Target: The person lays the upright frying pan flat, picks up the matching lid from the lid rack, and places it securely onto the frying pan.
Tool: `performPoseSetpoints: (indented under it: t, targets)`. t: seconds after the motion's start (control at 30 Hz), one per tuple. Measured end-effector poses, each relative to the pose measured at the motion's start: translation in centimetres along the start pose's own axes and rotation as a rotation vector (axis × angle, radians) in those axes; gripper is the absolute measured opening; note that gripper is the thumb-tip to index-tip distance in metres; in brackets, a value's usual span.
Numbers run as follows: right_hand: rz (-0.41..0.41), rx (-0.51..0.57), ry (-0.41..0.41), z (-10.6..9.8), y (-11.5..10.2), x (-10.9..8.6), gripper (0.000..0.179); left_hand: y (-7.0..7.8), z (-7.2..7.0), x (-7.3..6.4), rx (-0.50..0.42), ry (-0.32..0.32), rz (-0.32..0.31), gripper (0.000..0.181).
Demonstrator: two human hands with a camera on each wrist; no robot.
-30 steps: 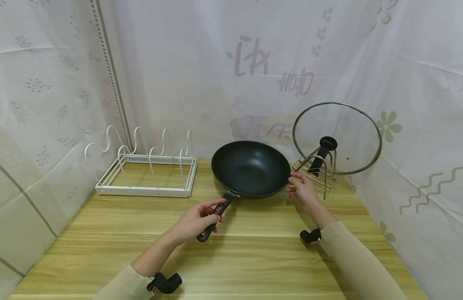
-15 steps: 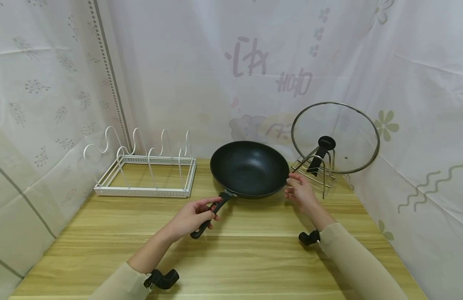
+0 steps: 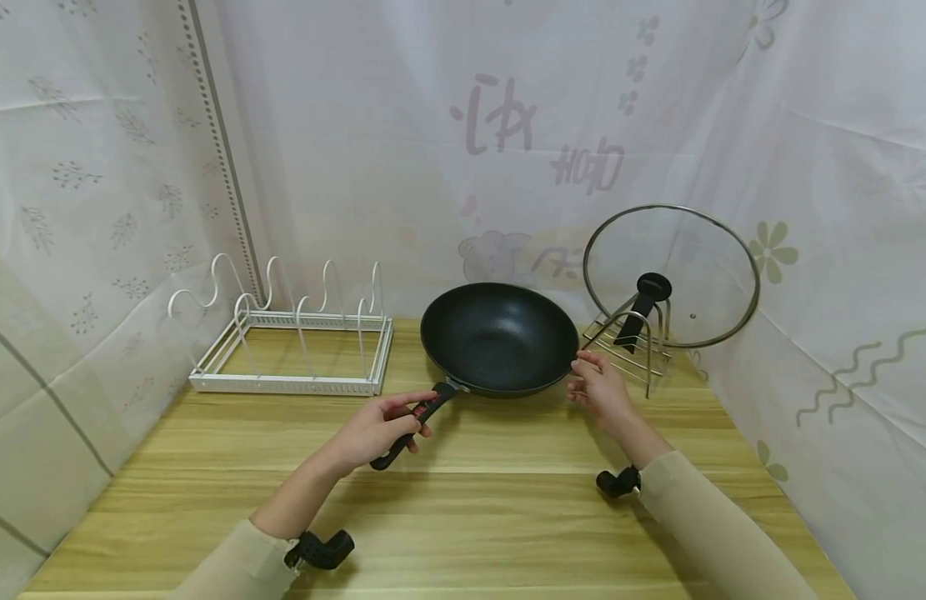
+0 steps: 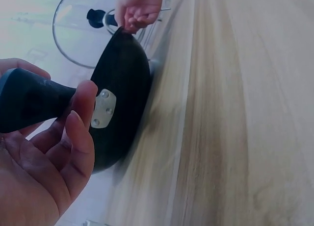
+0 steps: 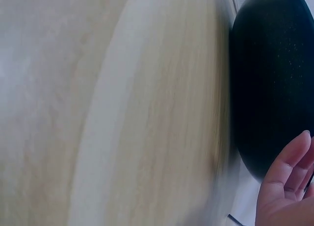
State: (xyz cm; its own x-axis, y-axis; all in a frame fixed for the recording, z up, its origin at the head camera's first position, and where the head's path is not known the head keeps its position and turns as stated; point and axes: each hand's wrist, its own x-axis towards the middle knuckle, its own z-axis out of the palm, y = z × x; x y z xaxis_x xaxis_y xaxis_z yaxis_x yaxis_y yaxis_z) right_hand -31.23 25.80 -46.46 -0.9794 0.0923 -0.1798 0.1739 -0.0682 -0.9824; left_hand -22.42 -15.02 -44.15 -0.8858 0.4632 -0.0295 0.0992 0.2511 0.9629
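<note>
A black wok [image 3: 500, 337] sits on the wooden table, its bowl facing up. My left hand [image 3: 372, 433] grips the wok's black handle [image 3: 431, 405], which points toward the front left. In the left wrist view, fingers and thumb lie around the handle [image 4: 34, 101], close to the riveted metal bracket [image 4: 104, 109]. At the wok's right edge, my right hand [image 3: 603, 390] pinches the rim between thumb and fingers. The right wrist view shows those fingertips [image 5: 297, 147] against the wok's outer wall [image 5: 270, 84]; the thumb is mostly out of frame there.
Left of the wok stands a white wire rack [image 3: 290, 383] with several curved dividers. Behind the right hand, a glass lid [image 3: 703, 275] with a black knob leans in a small metal stand [image 3: 648, 367]. Patterned curtains [image 3: 402, 150] hang around the wooden table [image 3: 478, 517].
The wok's handle has swung left and slightly away from me, with my left hand moving along. My right hand stays at the rim, and the bowl keeps nearly the same place.
</note>
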Motion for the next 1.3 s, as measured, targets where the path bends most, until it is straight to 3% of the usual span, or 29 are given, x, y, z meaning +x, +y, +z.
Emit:
performPoseSetpoints:
  t: [0.5, 0.77, 1.03, 1.3]
  targets:
    - [-0.033, 0.016, 0.029, 0.9, 0.1, -1.0, 0.048, 0.4, -1.0, 0.1, -0.019, 0.033, -0.051, 0.053]
    - [-0.04, 0.015, 0.039, 1.3, 0.3, -1.4, 0.046, 0.3, -1.8, 0.3, -0.006, 0.019, -0.048, 0.052]
    - [-0.02, 0.021, 0.041, 1.7, 0.2, -2.1, 0.046, 0.1, -2.6, 0.4, -0.012, 0.024, -0.087, 0.053]
    - [-0.008, 0.018, 0.034, 1.8, 0.3, -2.4, 0.043, -0.4, -3.4, 0.8, -0.002, 0.024, -0.075, 0.051]
